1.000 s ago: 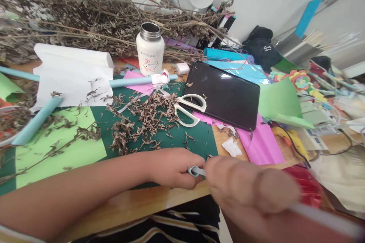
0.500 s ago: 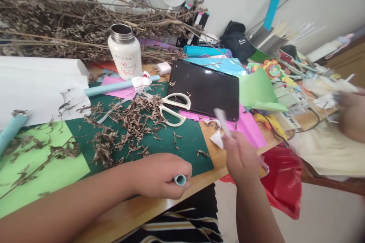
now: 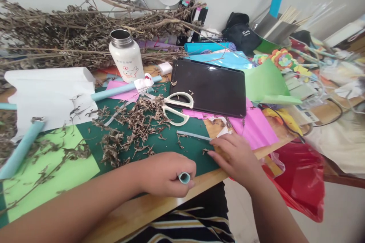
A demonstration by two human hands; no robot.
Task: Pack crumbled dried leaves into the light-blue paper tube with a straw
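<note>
My left hand (image 3: 168, 174) is closed around a rolled light-blue paper tube (image 3: 184, 177), its open end facing me. My right hand (image 3: 232, 155) rests at the table's edge, thumb and fingers apart. A thin whitish translucent stick (image 3: 194, 135) lies flat on the dark green mat (image 3: 168, 144), its right end at my right fingertips. Left of it, crumbled dry leaves (image 3: 139, 121) are heaped on the mat. The white-handled scissors (image 3: 178, 109) have their blades hidden under these leaves.
Behind the mat stand a white bottle (image 3: 126, 59) without a lid and a black tablet-like slab (image 3: 209, 87). Dry branches (image 3: 71, 34) fill the back left. Blue tubes (image 3: 24, 148) and green paper (image 3: 54, 171) lie left. A red plastic bag (image 3: 302, 178) hangs at right.
My right hand has lowered and its fingers have spread; the whitish stick it held up now lies on the mat. My left hand still grips the blue tube. The view has shifted slightly.
</note>
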